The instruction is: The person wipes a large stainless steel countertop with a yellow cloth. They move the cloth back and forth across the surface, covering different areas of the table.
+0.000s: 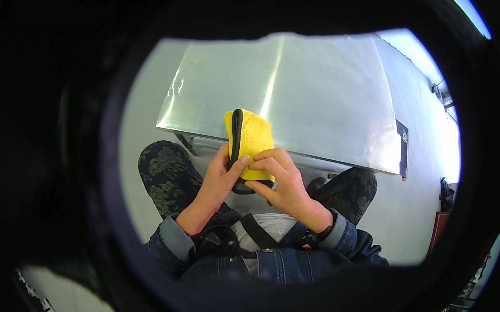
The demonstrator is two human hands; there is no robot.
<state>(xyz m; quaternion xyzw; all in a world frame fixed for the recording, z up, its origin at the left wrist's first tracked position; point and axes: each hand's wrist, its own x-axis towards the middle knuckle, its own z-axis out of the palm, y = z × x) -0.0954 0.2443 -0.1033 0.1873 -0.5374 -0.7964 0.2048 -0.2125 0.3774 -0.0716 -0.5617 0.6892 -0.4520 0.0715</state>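
Between my hands, over the near edge of the table, is a folded yellow cloth with black edging. A grey face of it shows at the lower end. My left hand holds the cloth's left side, with the thumb on the yellow face and the other fingers partly hidden behind. At the lower right, my right hand has its thumb at the black-edged bottom and its bent fingers against the yellow face. Whether the right fingers pinch the fabric or only touch it is unclear.
A shiny, pale-topped table stands before me, its near edge just beyond my knees. A dark flat piece juts out at its right end. At the far right are a reddish-brown box-like object and a black item.
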